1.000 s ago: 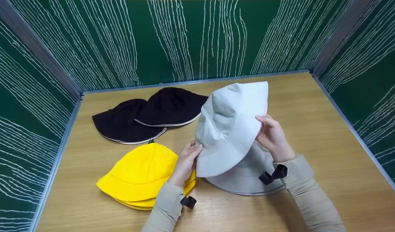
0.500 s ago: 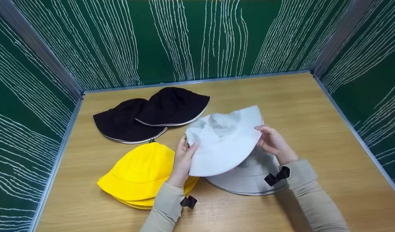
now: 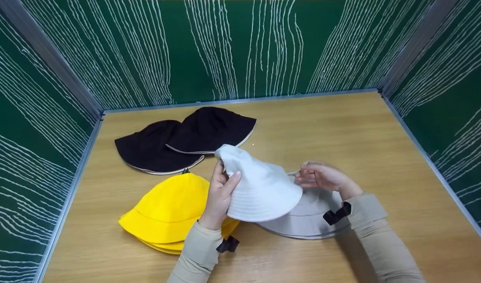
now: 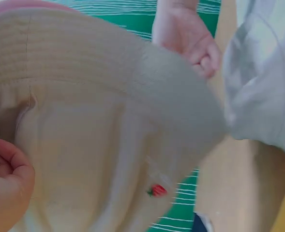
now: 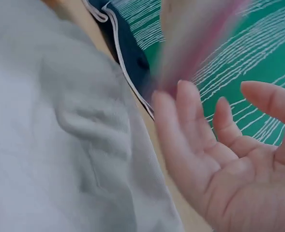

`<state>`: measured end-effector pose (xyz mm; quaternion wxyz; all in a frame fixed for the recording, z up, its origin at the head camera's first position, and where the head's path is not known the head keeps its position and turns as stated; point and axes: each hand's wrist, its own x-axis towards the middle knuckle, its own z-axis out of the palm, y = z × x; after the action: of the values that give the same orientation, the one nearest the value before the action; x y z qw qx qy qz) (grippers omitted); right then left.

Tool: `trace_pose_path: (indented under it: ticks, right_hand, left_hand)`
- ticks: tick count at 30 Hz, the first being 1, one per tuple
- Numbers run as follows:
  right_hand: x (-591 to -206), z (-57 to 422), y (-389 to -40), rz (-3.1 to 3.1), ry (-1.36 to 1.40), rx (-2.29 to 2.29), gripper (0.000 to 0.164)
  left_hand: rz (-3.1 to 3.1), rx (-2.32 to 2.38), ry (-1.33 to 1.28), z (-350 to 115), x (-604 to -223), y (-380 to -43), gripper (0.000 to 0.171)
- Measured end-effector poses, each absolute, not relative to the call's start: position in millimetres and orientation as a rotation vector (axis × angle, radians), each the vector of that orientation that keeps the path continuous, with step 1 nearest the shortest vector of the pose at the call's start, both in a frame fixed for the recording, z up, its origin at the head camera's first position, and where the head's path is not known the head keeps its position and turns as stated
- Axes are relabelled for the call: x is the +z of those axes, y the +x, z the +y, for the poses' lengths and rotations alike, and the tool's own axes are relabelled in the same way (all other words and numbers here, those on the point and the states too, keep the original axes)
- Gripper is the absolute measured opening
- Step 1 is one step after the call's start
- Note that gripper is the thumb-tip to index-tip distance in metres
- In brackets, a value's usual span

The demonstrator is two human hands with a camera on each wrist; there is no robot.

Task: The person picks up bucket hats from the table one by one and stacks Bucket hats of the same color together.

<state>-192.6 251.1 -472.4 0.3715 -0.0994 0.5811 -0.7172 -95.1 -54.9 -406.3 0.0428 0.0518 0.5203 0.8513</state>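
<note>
My left hand (image 3: pixel 220 196) grips a white bucket hat (image 3: pixel 262 188) by its side, thumb on the outside, and holds it above the table. A small red strawberry (image 4: pixel 157 190) marks the hat's cloth in the left wrist view, and a pink edge shows along the brim. To the right of this hat, my right hand (image 3: pixel 324 177) holds nothing; its fingers (image 5: pixel 195 111) are loosely extended toward the blurred brim in the right wrist view. Beneath both hands lies a grey bucket hat (image 3: pixel 311 216), partly hidden by the white one.
Yellow hats (image 3: pixel 169 208), stacked, lie at the left beside my left forearm. Behind them, two black hats (image 3: pixel 216 131) with pale edging overlap. Green panels (image 3: pixel 193 51) with white lines wall the wooden table (image 3: pixel 381 157) at the back and both sides.
The white hat has come down and turned, its brim now facing lower right. My right hand has let go of the brim, while my left keeps its grip.
</note>
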Motion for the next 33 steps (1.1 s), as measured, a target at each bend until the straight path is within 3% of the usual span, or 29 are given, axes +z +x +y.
trace_pose_path:
  ticks: [6,13,19,25,29,33]
  right_hand:
    - [-460,228,-199,1.76,-0.322,-1.613,0.009]
    - [-442,201,-204,1.929,-0.494,-1.258,0.037]
    - [-448,185,-202,1.887,-0.542,-1.141,0.055]
    - [-457,182,-200,1.802,-0.566,-1.192,0.06]
    - [-460,185,-200,1.726,-0.582,-1.25,0.046]
    - [-460,188,-200,1.717,-0.616,-1.29,0.015]
  left_hand:
    - [1.639,2.562,0.26,-58,-396,-83,0.063]
    - [1.627,2.476,0.416,-65,-386,-72,0.06]
    - [1.576,2.45,0.493,-70,-386,-70,0.051]
    - [1.559,2.433,0.516,-71,-390,-71,0.043]
    - [1.56,2.441,0.511,-72,-392,-72,0.042]
    - [1.566,2.443,0.531,-74,-394,-73,0.04]
